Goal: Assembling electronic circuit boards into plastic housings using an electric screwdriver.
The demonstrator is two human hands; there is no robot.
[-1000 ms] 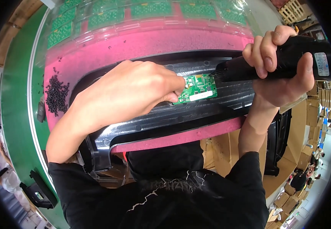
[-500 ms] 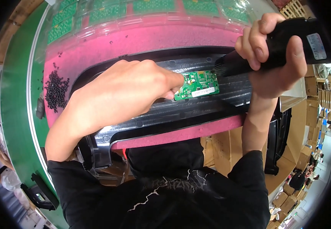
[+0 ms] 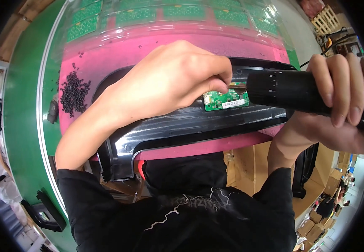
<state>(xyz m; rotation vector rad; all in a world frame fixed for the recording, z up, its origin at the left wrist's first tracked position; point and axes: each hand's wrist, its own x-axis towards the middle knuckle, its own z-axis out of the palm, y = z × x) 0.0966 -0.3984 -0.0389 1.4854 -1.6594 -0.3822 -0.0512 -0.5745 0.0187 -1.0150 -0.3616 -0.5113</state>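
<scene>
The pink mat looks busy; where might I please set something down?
The pink mat is mostly bare between clear trays and black shell, right of the black heap; around the circuit board, left hand, right hand and black tool crowd in.

Right hand (image 3: 339, 92) wrapped round a chunky black power tool (image 3: 289, 88), left hand (image 3: 182, 75) by its nose, over a green circuit board (image 3: 219, 105) on some black shell (image 3: 190, 128).

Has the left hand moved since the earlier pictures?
Yes: judged against the green circuit board, the left hand has shifted right and away from the body, baring more of the board's left end.
</scene>
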